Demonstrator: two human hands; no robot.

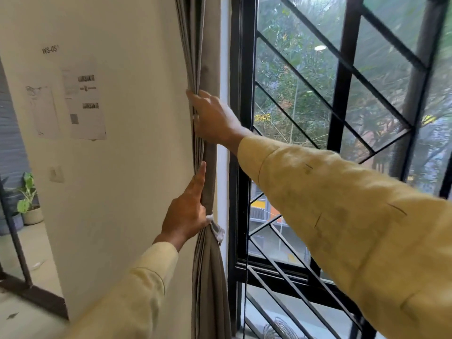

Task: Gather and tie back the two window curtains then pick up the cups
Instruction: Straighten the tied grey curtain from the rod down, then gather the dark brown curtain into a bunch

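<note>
A grey-beige curtain point(208, 277) hangs bunched into a narrow column at the left edge of the window, against the cream wall. My right hand point(212, 118) grips the gathered folds from the window side at about mid height. Lower down, my left hand point(188, 214) holds the bundle from the wall side, forefinger pointing up along the cloth. A pale tie-back band point(217, 232) wraps the curtain just below my left hand. Only one curtain is in view, and no cups are visible.
The black-framed window point(236, 167) with a diagonal metal grille point(342, 77) fills the right. Printed sheets point(85, 104) and a wall switch point(56, 174) are on the cream wall. A doorway at far left shows potted plants point(28, 201) on the floor.
</note>
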